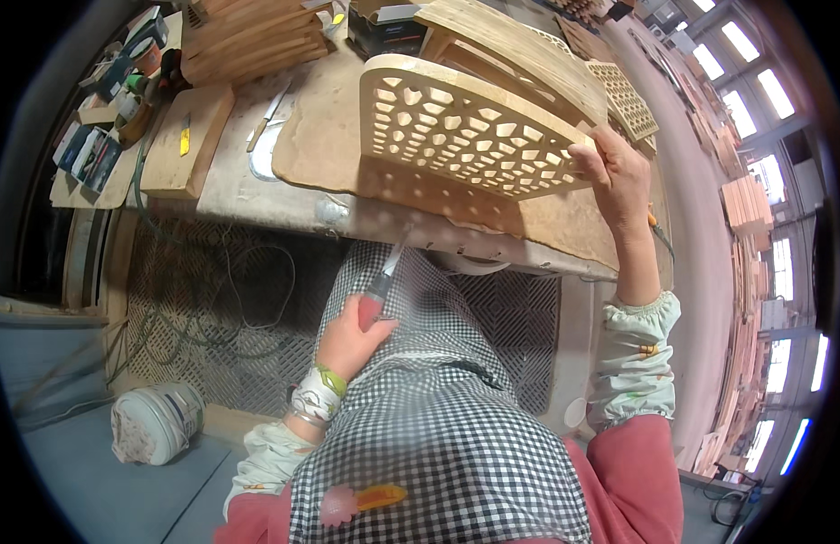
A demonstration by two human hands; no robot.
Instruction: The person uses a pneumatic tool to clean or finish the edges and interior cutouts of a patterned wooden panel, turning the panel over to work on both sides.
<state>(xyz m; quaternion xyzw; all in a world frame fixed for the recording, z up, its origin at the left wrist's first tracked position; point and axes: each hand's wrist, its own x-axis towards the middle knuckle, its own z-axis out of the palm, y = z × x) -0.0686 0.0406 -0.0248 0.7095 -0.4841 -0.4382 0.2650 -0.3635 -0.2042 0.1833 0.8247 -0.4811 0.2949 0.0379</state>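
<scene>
In front of me a pale wooden panel (470, 122), pierced with many irregular holes, stands tilted on its long edge on a brown cardboard sheet (311, 145). My right hand (620, 177) is closed on the panel's right end, thumb on the near side. Low over my lap, my left hand (352, 335) is closed round the red and dark handle of a putty knife (380, 292). Its narrow metal blade points away from me toward the bench edge, apart from the panel.
On the bench (229, 195), a wooden block (198, 136) bears a yellow cutter (185, 136); a wooden-handled knife (268, 118) lies beside it. Stacked boards (248, 45) and a dark box (384, 36) stand behind. A white bucket (161, 422) is on the floor at left.
</scene>
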